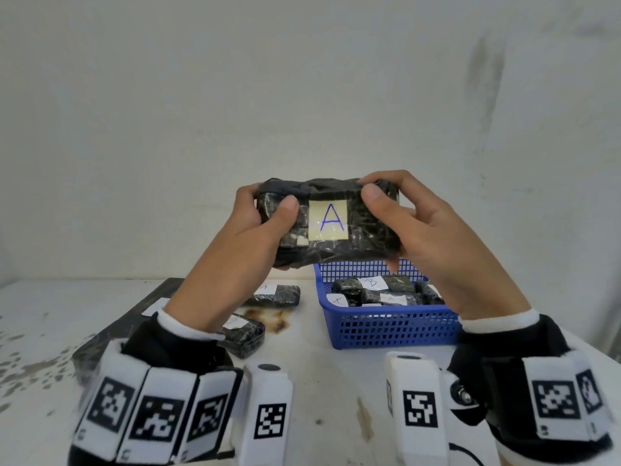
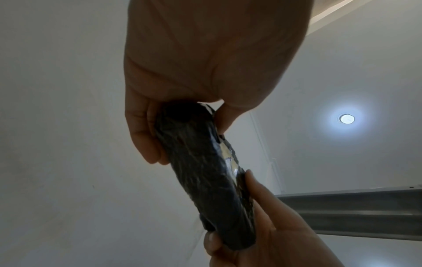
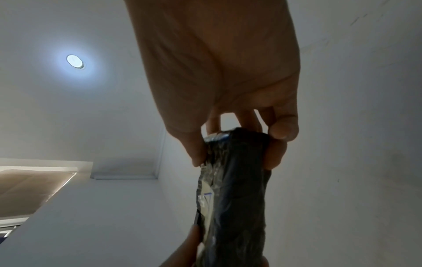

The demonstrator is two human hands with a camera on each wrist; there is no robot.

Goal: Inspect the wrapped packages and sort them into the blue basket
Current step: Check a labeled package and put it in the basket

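While both hands hold it up at chest height for a look, a dark wrapped package [image 1: 327,220] shows its pale label [image 1: 328,217] marked with a blue letter A toward the head camera. The left hand [image 1: 258,227] grips the package's left end, thumb pressed on the front face and fingers curled behind. The right hand [image 1: 413,223] grips the right end the same way, thumb on the upper front corner and fingers wrapped round the back. Both wrists are raised and the palms face each other across the package, which is held level, in the air above the far rim of the blue basket [image 1: 389,327].

The step in hand appears to be the inspection itself: the label is turned to be read, and the package has not yet gone down. The basket already holds several wrapped packages, among them one labelled B [image 1: 373,283]. Two more lie on the white table [image 1: 319,381] to the left of the basket, one with an A label [image 1: 275,294] and one nearer [image 1: 243,334], partly hidden by the left wrist.

The next move likely calls for lowering the package into the basket and letting go, with care to clear the rim and find room among those already inside.
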